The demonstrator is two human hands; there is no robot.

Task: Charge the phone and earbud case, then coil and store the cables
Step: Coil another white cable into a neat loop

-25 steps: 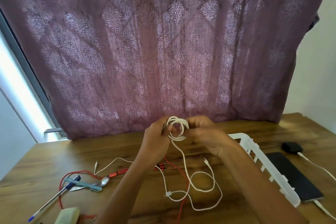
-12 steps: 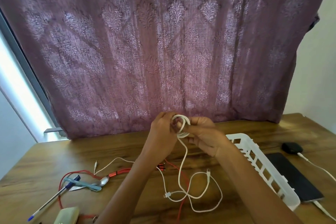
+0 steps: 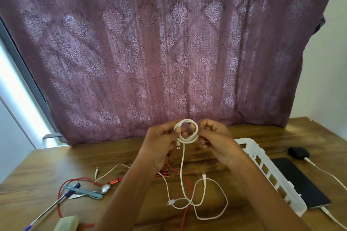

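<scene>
Above the wooden table, my left hand (image 3: 163, 140) and my right hand (image 3: 214, 137) hold a small coil of white cable (image 3: 187, 131) between them. Its loose tail (image 3: 183, 178) hangs down to the table and loops there, ending in a plug (image 3: 204, 175). A dark phone (image 3: 300, 182) lies at the right with a white cable (image 3: 332, 217) in its near end. Behind it sits a black earbud case (image 3: 298, 153), also on a white cable (image 3: 326, 173). A white plastic basket (image 3: 270, 176) stands beside my right forearm.
A red cable (image 3: 62, 189) and another thin white cable (image 3: 110, 170) lie on the table (image 3: 56, 159) at left and centre. A pen (image 3: 48, 210), a spoon (image 3: 101, 190) and a pale object (image 3: 65, 223) lie near the front left. A purple curtain (image 3: 169, 43) hangs behind.
The coil has turned and grown by a loop, my right hand has slid to its right side, and the loose tail on the table has shortened.
</scene>
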